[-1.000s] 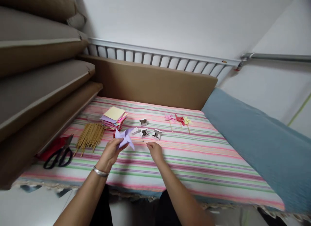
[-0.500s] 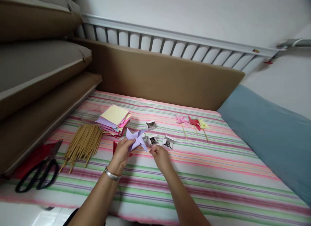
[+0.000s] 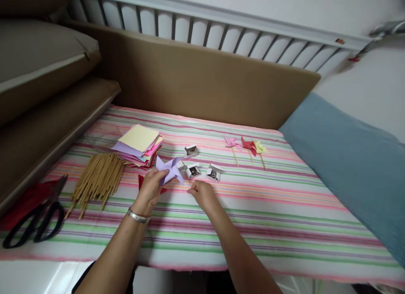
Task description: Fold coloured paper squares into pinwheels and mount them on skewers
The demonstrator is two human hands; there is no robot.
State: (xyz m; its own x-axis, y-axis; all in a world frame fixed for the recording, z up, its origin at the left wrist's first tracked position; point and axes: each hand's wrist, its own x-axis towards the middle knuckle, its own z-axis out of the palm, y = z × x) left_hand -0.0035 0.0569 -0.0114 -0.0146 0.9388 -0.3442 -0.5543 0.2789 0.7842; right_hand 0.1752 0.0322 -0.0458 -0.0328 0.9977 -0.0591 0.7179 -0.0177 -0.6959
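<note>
Head view. Left hand grasps purple pinwheel above striped bed; right hand pinched shut, contents not discernible, near 3 small boxes. Step judged: pinning centre; needs stick.

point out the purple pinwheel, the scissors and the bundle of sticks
purple pinwheel [image 3: 170, 168], head view, on its centre folds
scissors [image 3: 34, 224], head view, on the black handle loops
bundle of sticks [image 3: 96, 181], head view, mid-bundle
</note>
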